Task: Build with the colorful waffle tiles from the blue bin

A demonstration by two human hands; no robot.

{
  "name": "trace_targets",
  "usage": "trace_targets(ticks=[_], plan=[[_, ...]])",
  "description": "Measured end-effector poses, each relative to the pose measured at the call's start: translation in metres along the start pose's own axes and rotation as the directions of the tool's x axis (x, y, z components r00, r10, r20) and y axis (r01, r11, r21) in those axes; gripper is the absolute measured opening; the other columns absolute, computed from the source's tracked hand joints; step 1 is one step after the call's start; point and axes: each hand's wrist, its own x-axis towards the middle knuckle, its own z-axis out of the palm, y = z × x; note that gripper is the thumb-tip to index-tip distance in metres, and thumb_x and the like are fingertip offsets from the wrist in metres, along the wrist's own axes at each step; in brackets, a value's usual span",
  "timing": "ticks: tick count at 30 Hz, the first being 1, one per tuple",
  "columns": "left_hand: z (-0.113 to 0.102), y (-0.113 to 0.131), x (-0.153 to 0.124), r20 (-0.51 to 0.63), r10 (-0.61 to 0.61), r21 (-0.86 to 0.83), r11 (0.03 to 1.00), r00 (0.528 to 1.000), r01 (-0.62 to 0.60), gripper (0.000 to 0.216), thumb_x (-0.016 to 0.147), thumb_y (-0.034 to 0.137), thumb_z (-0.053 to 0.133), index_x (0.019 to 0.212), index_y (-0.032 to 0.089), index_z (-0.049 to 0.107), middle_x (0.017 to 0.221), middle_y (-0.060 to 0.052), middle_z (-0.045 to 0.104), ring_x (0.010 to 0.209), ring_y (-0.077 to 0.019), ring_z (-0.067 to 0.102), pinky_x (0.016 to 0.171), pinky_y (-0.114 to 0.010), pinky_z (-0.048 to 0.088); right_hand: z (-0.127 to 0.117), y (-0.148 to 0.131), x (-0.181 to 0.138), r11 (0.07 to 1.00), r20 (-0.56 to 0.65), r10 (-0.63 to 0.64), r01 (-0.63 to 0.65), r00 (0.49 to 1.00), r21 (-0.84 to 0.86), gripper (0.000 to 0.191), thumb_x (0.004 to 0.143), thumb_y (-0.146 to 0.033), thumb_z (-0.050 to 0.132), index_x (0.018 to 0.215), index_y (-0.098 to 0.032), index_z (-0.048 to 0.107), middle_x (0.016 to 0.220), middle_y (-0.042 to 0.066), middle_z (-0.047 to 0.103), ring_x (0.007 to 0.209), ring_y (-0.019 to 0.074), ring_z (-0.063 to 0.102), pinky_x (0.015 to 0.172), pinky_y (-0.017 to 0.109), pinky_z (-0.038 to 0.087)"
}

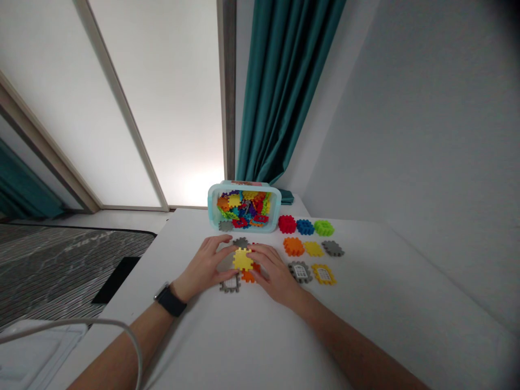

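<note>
My left hand [207, 266] and my right hand [273, 271] meet over a small cluster of interlocking toy tiles on a white table [252, 336]. Both pinch a yellow tile [242, 259] between their fingertips. An orange tile [248, 275] lies just under it, a grey tile [240, 242] just beyond it, and a grey window tile [231, 284] sits below my left hand. A black watch [169, 299] is on my left wrist.
A pale blue bin [244, 207] on its side holds several coloured tiles. To its right lie red [286, 223], blue [305, 226], green [324, 227], orange [293, 246], yellow [314, 248] and grey [332, 248] tiles, plus two window tiles [312, 273]. A white cable [122, 330] crosses my left forearm.
</note>
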Motion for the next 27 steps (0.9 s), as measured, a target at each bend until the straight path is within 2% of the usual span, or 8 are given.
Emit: trace_targets(ticks=[3,8,12,18,22,27], plan=[[0.002,0.0,0.0,-0.028,-0.043,-0.011,0.999,0.999,0.043,0.048,0.085,0.035,0.074,0.128,0.022,0.059,0.13,-0.015,0.058,0.121,-0.03,0.056,0.101,-0.048,0.051,0.001,-0.002,0.0,1.0,-0.032,0.028,-0.028,0.999,0.004,0.036,0.092,-0.011,0.055,0.124,-0.027,0.056,0.132,0.01,0.06,0.126,0.0251,0.056,0.107,0.051,0.049],[0.003,0.003,0.001,-0.033,-0.075,-0.042,0.996,0.997,0.074,0.024,0.088,0.029,0.071,0.111,0.023,0.066,0.127,-0.012,0.059,0.12,-0.0277,0.057,0.102,-0.046,0.051,0.005,-0.006,-0.002,0.998,-0.077,0.065,-0.065,0.995,0.007,0.029,0.092,-0.013,0.057,0.118,-0.026,0.058,0.13,0.011,0.059,0.124,0.0258,0.056,0.105,0.049,0.051],[0.005,0.007,0.002,-0.043,-0.102,-0.098,0.99,0.994,0.098,0.018,0.092,0.024,0.065,0.11,0.022,0.067,0.123,-0.011,0.06,0.117,-0.0255,0.059,0.101,-0.044,0.053,0.008,-0.006,-0.004,0.995,-0.089,0.097,-0.097,0.991,0.005,0.028,0.092,-0.014,0.057,0.117,-0.026,0.06,0.127,0.011,0.058,0.122,0.026,0.057,0.105,0.049,0.052],[0.005,-0.002,0.001,-0.042,-0.147,-0.129,0.982,0.988,0.14,0.021,0.094,0.023,0.06,0.114,0.023,0.068,0.122,-0.011,0.06,0.116,-0.0245,0.06,0.1,-0.043,0.054,0.008,-0.002,-0.005,0.995,-0.049,0.093,-0.095,0.994,-0.027,0.032,0.093,-0.013,0.056,0.122,-0.027,0.06,0.128,0.012,0.058,0.122,0.0261,0.058,0.105,0.048,0.052],[0.0,-0.006,-0.001,0.019,-0.101,-0.076,0.992,0.995,0.102,0.024,0.095,0.023,0.058,0.117,0.023,0.068,0.122,-0.011,0.06,0.113,-0.0248,0.061,0.099,-0.042,0.054,0.007,0.0,-0.005,0.996,-0.007,0.079,-0.079,0.997,-0.051,0.037,0.092,-0.011,0.055,0.126,-0.027,0.059,0.136,0.011,0.058,0.129,0.0263,0.055,0.108,0.051,0.05],[-0.006,-0.004,0.0,0.103,-0.046,-0.016,0.999,0.994,0.047,0.026,0.096,0.021,0.056,0.12,0.024,0.067,0.124,-0.012,0.06,0.107,-0.0241,0.062,0.096,-0.043,0.054,0.006,0.001,-0.004,0.998,0.075,0.03,-0.026,0.997,-0.049,0.032,0.092,-0.009,0.055,0.12,-0.025,0.061,0.141,0.01,0.058,0.131,0.0252,0.055,0.108,0.051,0.049]])
